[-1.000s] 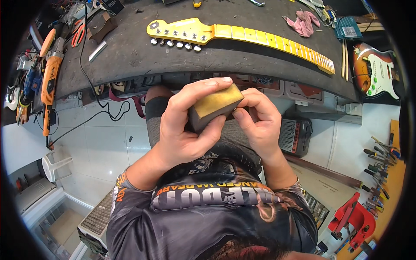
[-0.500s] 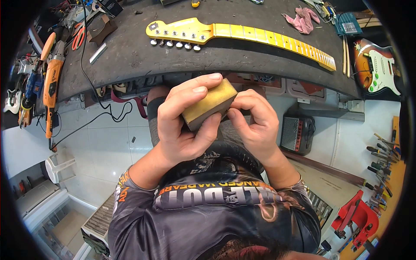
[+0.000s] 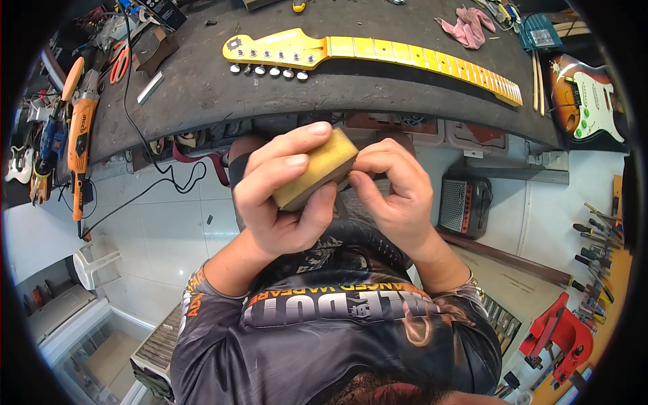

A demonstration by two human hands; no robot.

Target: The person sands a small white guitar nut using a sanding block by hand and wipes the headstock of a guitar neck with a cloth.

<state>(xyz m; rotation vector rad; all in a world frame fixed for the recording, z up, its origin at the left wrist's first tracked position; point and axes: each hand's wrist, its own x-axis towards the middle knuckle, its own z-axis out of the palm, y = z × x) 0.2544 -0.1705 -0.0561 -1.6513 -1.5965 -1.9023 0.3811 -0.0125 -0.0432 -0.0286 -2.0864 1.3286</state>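
Note:
My left hand [image 3: 287, 196] is closed around a yellow block [image 3: 317, 165] with a dark brownish-grey side, which looks like a sanding block. It holds the block tilted in front of my chest, fingers over the yellow face and thumb against the dark side. Close to the block's right end, my right hand [image 3: 395, 189] is closed in a pinch, thumb against forefinger. Whatever lies between those fingertips is too small to make out. Beyond both hands, a yellow guitar neck [image 3: 385, 52] with metal tuners lies across the dark workbench [image 3: 202, 88].
An orange power tool [image 3: 82, 128] stands at the left, its black cable [image 3: 145, 138] hanging past the bench edge. A pink cloth [image 3: 467, 28] lies at the back, and a sunburst guitar body [image 3: 586, 101] at the right. A red clamp-like tool [image 3: 559, 334] sits lower right.
My left hand and the block have shifted slightly left and down. My right hand stays pinched at the block's end, moving only a little. The whole view has shifted slightly.

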